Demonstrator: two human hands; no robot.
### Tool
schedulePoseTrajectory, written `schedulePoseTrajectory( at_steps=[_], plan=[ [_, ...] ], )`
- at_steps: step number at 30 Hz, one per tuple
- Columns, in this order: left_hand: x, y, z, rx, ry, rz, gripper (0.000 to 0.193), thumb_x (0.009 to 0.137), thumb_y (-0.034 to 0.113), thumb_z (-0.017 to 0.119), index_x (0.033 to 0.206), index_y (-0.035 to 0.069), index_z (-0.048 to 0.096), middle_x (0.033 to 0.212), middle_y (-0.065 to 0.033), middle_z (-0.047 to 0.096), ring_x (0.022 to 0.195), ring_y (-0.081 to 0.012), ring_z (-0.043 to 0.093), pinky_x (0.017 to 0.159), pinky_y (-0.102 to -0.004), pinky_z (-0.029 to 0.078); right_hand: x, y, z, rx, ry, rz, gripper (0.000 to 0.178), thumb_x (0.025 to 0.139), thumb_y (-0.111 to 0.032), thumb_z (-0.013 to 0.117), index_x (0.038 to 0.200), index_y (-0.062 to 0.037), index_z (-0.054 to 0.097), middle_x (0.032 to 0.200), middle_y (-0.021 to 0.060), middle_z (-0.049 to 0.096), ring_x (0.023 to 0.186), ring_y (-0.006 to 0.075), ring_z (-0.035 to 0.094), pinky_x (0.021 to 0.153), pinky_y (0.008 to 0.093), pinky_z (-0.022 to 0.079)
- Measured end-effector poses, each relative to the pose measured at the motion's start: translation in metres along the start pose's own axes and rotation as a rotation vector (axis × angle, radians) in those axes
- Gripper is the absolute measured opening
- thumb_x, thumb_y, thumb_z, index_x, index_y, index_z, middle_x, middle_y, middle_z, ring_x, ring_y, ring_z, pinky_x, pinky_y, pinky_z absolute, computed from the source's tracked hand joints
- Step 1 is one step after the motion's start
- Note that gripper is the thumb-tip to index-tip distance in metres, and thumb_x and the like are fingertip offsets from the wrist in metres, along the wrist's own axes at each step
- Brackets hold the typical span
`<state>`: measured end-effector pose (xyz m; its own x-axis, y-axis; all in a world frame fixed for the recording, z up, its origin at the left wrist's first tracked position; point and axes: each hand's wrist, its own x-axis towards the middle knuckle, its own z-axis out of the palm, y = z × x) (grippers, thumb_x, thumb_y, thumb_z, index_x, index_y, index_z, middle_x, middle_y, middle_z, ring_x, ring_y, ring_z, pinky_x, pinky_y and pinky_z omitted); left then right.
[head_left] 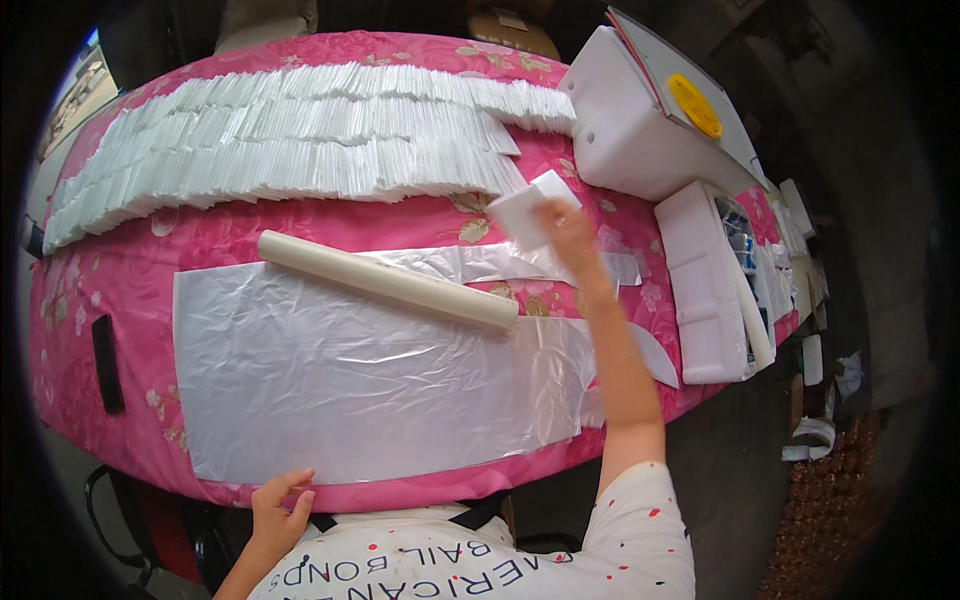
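Observation:
My right hand [566, 230] reaches far across the pink flowered table [120, 290] and grips a small stack of white folded pieces [525, 208] at the right end of the long white rows [290, 130]. My left hand [280, 505] rests at the table's near edge, fingers spread on the corner of a large clear plastic sheet [370, 370]. A cream cardboard tube [385, 278] lies slantwise across the sheet's far edge. A second strip of clear plastic [500, 262] lies under my right wrist.
A white foam box with a yellow-stickered lid [650, 110] stands at the far right. A white foam tray [700, 290] holds small items beside it. A black flat object [106, 362] lies at the left edge. Floor clutter sits to the right.

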<state>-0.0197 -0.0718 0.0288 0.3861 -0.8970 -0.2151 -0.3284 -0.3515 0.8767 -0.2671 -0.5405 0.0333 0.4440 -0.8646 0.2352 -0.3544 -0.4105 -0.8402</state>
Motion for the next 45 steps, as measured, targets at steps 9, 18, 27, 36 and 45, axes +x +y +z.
schedulePoseTrajectory(
  at_steps=[9, 18, 27, 36, 45],
  plan=[
    [0.022, 0.007, 0.011, 0.005, -0.062, -0.011, 0.029, 0.074, -0.001, 0.061, 0.103, 0.002, 0.062, 0.095, -0.0129, 0.066, 0.082, -0.0217, 0.064, 0.073, -0.0303, 0.050, 0.085, 0.080, -0.046, -1.003, 0.128, -0.166, 0.030, 0.081, -0.024, 0.062, 0.101, -0.0024, 0.064, 0.090, 0.0177, 0.064, 0.081, 0.0311, 0.061, 0.076, 0.0400, 0.047],
    [0.055, 0.018, 0.017, 0.162, -0.126, 0.264, 0.033, 0.076, 0.004, 0.062, 0.109, 0.004, 0.060, 0.100, -0.0133, 0.064, 0.088, -0.0260, 0.062, 0.075, -0.0328, 0.048, -0.070, -0.042, 0.061, -0.362, -0.446, -0.312, 0.050, 0.075, -0.023, 0.068, 0.118, -0.0036, 0.053, 0.113, 0.0163, 0.055, 0.107, 0.0318, 0.049, 0.093, 0.0373, 0.039],
    [0.105, 0.041, 0.087, 0.478, -0.127, 0.573, 0.074, 0.078, 0.033, 0.061, 0.138, 0.004, 0.028, 0.145, -0.0258, 0.009, 0.133, -0.0437, 0.011, 0.107, -0.0470, 0.018, -0.237, -0.093, 0.085, -0.323, -0.584, -0.207, 0.064, 0.078, -0.027, 0.062, 0.130, 0.0015, 0.038, 0.131, 0.0208, 0.040, 0.122, 0.0346, 0.037, 0.102, 0.0406, 0.030],
    [0.098, 0.063, 0.126, 0.646, -0.209, 0.637, 0.073, 0.077, 0.043, 0.059, 0.134, 0.003, 0.036, 0.145, -0.0260, 0.010, 0.134, -0.0453, 0.006, 0.107, -0.0503, 0.015, -0.225, 0.024, -0.071, -0.734, -0.361, -0.049, 0.061, 0.079, -0.025, 0.061, 0.132, -0.0049, 0.040, 0.140, 0.0174, 0.032, 0.131, 0.0310, 0.029, 0.108, 0.0398, 0.023],
    [0.091, 0.059, 0.144, 0.416, -0.194, 0.737, 0.076, 0.077, 0.044, 0.057, 0.134, 0.000, 0.033, 0.144, -0.0287, 0.011, 0.134, -0.0462, 0.007, 0.107, -0.0513, 0.015, -0.219, 0.016, -0.109, -0.816, 0.183, 0.092, 0.047, 0.078, -0.016, 0.060, 0.120, 0.0037, 0.049, 0.128, 0.0226, 0.045, 0.122, 0.0364, 0.039, 0.103, 0.0430, 0.029]
  ],
)
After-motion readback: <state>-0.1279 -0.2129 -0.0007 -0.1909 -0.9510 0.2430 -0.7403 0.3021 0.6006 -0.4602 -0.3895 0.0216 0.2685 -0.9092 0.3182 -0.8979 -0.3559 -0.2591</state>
